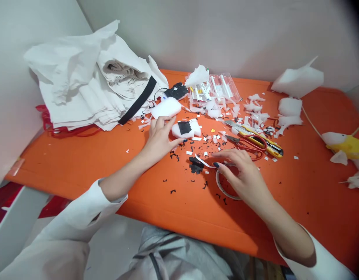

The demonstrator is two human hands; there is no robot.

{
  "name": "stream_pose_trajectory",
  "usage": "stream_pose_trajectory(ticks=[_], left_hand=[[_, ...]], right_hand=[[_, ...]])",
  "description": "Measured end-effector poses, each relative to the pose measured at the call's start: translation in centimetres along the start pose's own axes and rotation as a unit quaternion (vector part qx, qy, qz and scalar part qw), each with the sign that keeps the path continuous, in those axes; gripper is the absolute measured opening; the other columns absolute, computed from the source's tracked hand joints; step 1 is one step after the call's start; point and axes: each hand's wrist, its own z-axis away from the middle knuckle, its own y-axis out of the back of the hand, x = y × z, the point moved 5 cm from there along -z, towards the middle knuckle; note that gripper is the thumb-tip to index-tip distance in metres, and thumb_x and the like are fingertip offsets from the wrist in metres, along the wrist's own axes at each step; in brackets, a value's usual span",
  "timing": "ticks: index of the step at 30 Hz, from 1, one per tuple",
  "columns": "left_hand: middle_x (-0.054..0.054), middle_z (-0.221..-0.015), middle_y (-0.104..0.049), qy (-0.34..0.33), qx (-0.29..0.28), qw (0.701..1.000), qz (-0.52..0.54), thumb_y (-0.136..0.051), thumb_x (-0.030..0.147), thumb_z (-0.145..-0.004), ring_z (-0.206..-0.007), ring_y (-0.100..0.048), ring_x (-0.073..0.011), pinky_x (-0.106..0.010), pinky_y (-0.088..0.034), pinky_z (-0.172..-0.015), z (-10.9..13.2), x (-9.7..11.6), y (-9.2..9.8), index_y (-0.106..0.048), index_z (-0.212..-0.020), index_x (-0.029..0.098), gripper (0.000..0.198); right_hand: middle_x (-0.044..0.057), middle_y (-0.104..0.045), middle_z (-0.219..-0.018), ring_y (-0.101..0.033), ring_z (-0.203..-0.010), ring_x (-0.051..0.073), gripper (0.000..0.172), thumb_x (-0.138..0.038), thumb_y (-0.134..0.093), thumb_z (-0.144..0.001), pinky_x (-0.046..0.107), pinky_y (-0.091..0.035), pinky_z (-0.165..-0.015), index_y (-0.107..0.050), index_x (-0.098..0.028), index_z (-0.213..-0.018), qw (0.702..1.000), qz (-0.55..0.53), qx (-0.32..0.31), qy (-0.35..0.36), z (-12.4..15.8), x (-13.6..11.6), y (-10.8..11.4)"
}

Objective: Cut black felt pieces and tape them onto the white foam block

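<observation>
My left hand (159,137) rests on the orange table (88,163), fingers stretched toward a small white foam piece with a black patch (187,128). My right hand (240,171) lies over a roll of clear tape (223,186), and its fingertips pinch a white strip of tape (203,161) pulled off to the left. Black paper scraps (195,165) lie just under that strip. A white foam block (166,107) sits beyond my left hand.
A heap of white paper with a black strip (92,81) fills the back left. A clear box of small parts (214,89), red-handled scissors (249,142), a yellow utility knife (263,140) and white scraps lie behind. A yellow-white shape (345,146) sits far right.
</observation>
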Motion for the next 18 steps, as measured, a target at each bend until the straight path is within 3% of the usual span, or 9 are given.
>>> stream_pose_trajectory(ticks=[2, 3, 5, 6, 7, 9, 12, 18], left_hand=[[-0.014, -0.125, -0.047, -0.020, 0.022, 1.000, -0.003, -0.074, 0.043, -0.075, -0.114, -0.042, -0.0326, -0.052, -0.036, -0.101, 0.4, 0.7, 0.4, -0.038, -0.143, 0.018, 0.081], [-0.015, -0.126, -0.047, -0.037, 0.044, 0.998, -0.004, -0.068, 0.042, -0.080, -0.114, -0.043, -0.0318, -0.051, -0.036, -0.101, 0.7, 1.4, 1.0, -0.037, -0.143, 0.017, 0.075], [-0.014, -0.118, -0.054, -0.082, 0.081, 0.993, -0.006, -0.055, 0.038, -0.090, -0.109, -0.048, -0.0281, -0.044, -0.039, -0.096, 1.4, 3.1, 2.3, -0.049, -0.131, 0.016, 0.047], [-0.011, -0.104, -0.060, -0.113, 0.073, 0.991, -0.008, -0.048, 0.036, -0.093, -0.099, -0.053, -0.0247, -0.039, -0.042, -0.088, 1.8, 4.1, 2.6, -0.058, -0.115, 0.016, 0.031], [-0.007, -0.086, -0.062, -0.143, 0.035, 0.989, -0.012, -0.042, 0.033, -0.096, -0.084, -0.056, -0.0209, -0.033, -0.042, -0.076, 2.2, 5.1, 2.6, -0.062, -0.096, 0.017, 0.025], [-0.003, -0.068, -0.060, -0.157, -0.057, 0.985, -0.029, -0.041, 0.034, -0.096, -0.068, -0.055, -0.0171, -0.028, -0.036, -0.059, 2.9, 6.3, 2.0, -0.058, -0.071, 0.018, 0.033], [-0.001, -0.072, -0.064, -0.119, -0.139, 0.983, -0.010, -0.050, 0.035, -0.092, -0.067, -0.058, -0.0148, -0.025, -0.034, -0.055, 3.7, 6.9, 0.8, -0.057, -0.074, 0.018, 0.026], [0.000, -0.079, -0.064, -0.090, -0.151, 0.984, 0.013, -0.048, 0.029, -0.092, -0.070, -0.060, -0.0146, -0.026, -0.036, -0.058, 3.9, 6.8, -0.1, -0.059, -0.082, 0.020, 0.018]], right_hand=[[0.008, -0.068, -0.103, -0.055, -0.097, 0.026, 0.024, -0.021, -0.046, -0.096, 0.044, -0.044, -0.086, -0.067, -0.025, -0.107, 0.999, 0.034, -0.014, 0.033, -0.1, -0.4, -0.7], [0.009, -0.067, -0.102, -0.054, -0.094, 0.026, 0.027, -0.020, -0.044, -0.096, 0.044, -0.044, -0.084, -0.068, -0.025, -0.109, 0.998, 0.048, -0.015, 0.043, -0.1, -0.5, -0.9], [0.010, -0.067, -0.103, -0.052, -0.094, 0.027, 0.030, -0.019, -0.043, -0.096, 0.044, -0.044, -0.083, -0.068, -0.024, -0.112, 0.994, 0.089, -0.008, 0.056, -0.3, -0.6, -1.3], [0.011, -0.066, -0.105, -0.051, -0.095, 0.028, 0.029, -0.019, -0.045, -0.095, 0.045, -0.044, -0.083, -0.068, -0.024, -0.113, 0.992, 0.114, -0.006, 0.061, -0.3, -0.7, -1.5], [0.011, -0.066, -0.106, -0.051, -0.097, 0.029, 0.029, -0.020, -0.047, -0.094, 0.046, -0.043, -0.084, -0.068, -0.024, -0.114, 0.988, 0.138, -0.005, 0.066, -0.4, -0.7, -1.7], [0.011, -0.066, -0.109, -0.050, -0.099, 0.030, 0.028, -0.020, -0.050, -0.093, 0.047, -0.042, -0.084, -0.067, -0.024, -0.116, 0.983, 0.167, -0.004, 0.076, -0.5, -0.9, -2.0], [0.009, -0.067, -0.109, -0.050, -0.099, 0.028, 0.027, -0.021, -0.051, -0.094, 0.045, -0.043, -0.084, -0.068, -0.026, -0.114, 0.982, 0.166, 0.002, 0.089, -0.5, -1.1, -2.2], [0.007, -0.067, -0.107, -0.051, -0.099, 0.026, 0.026, -0.020, -0.050, -0.095, 0.044, -0.043, -0.086, -0.069, -0.028, -0.110, 0.985, 0.141, -0.001, 0.102, -0.4, -0.8, -2.3]])
